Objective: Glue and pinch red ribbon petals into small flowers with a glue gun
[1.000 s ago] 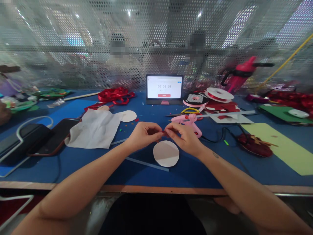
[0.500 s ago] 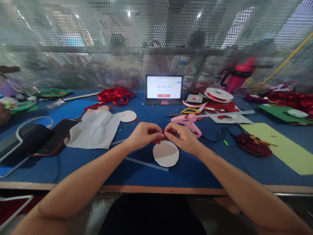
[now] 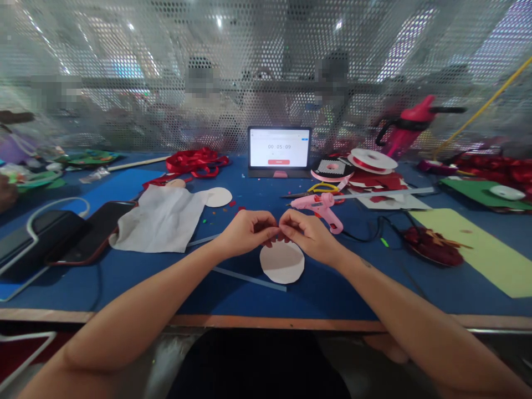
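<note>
My left hand [image 3: 247, 233] and my right hand [image 3: 308, 235] meet above the table, their fingertips pinching a small red piece [image 3: 276, 239], probably ribbon or felt, that is mostly hidden. Just below them lies a white round cutout [image 3: 281, 263], its top edge under my fingertips. To the right of my right hand rests a pink hot glue gun [image 3: 321, 203]. A white fabric sheet [image 3: 160, 219] lies left of my left hand, with a smaller white circle [image 3: 218, 197] beyond it.
A tablet [image 3: 279, 147] showing a timer stands at the back of the blue table [image 3: 124, 288]. Around it lie tangled red ribbon [image 3: 195, 162], a ribbon spool [image 3: 371, 160], a phone [image 3: 93, 231] and a green-yellow sheet [image 3: 469, 249]. Perforated mesh stands behind.
Both hands have dropped slightly toward the white circle, staying pinched together on the red piece. The tablet timer has gone from 00:05:08 to 00:05:09.
</note>
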Tool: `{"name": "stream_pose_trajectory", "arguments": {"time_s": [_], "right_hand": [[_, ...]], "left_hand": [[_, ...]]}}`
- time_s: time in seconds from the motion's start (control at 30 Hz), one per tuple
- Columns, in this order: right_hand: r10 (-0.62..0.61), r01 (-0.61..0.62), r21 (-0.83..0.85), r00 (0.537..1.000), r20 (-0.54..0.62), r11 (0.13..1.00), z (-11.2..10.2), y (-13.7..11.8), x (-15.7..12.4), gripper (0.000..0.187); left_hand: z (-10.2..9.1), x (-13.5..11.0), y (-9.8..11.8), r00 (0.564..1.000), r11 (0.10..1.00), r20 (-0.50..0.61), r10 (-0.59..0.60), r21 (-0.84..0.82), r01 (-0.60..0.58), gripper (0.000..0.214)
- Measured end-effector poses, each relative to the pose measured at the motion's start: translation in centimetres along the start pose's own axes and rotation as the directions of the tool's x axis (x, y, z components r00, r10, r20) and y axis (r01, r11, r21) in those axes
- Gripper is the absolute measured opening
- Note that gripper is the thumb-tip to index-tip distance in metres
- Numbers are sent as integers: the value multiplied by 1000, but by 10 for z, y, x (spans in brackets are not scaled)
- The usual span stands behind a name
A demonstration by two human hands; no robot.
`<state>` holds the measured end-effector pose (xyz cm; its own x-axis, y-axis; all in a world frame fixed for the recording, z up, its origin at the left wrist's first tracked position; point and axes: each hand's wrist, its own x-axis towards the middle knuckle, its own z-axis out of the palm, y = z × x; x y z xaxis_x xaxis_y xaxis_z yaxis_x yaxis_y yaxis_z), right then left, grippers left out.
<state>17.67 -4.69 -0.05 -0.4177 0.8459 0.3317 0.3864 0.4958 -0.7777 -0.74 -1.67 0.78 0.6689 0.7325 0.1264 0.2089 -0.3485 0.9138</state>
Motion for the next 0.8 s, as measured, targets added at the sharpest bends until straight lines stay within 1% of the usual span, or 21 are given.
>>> {"name": "stream_pose_trajectory", "arguments": {"time_s": [0.1, 0.2, 0.3, 0.43, 0.53, 0.67, 0.8], "right_hand": [[1, -1, -13, 1000, 0, 1000, -1, 2, -1, 24], [20, -20, -12, 999, -36, 1000, -2, 5, -1, 26], [25, -25, -1, 995, -96, 1000, -2, 7, 0, 26], [25, -18, 37, 982, -185, 999, -3, 7, -1, 28], [16, -9, 31, 975, -224, 999, -4, 5, -1, 27], [2, 1, 13, 972, -234, 1000, -6, 2, -1, 27], [1, 0, 5, 972, -237, 1000, -6, 0, 0, 26]], "left_hand": [[0, 0, 0, 1000, 999, 7, 23, 31, -23, 16], [-2, 0, 2, 1000, 1000, -21, -8, -29, 7, 16], [-4, 1, 5, 997, 995, -59, -59, -84, 54, 16], [-6, 4, 1, 986, 992, -135, -93, -97, 81, 17], [-5, 8, -7, 976, 994, -189, -109, -41, 103, 17], [-3, 11, -17, 983, 992, -151, -108, 46, 116, 20], [-4, 10, -19, 985, 983, -143, -97, 142, 118, 28]]}}
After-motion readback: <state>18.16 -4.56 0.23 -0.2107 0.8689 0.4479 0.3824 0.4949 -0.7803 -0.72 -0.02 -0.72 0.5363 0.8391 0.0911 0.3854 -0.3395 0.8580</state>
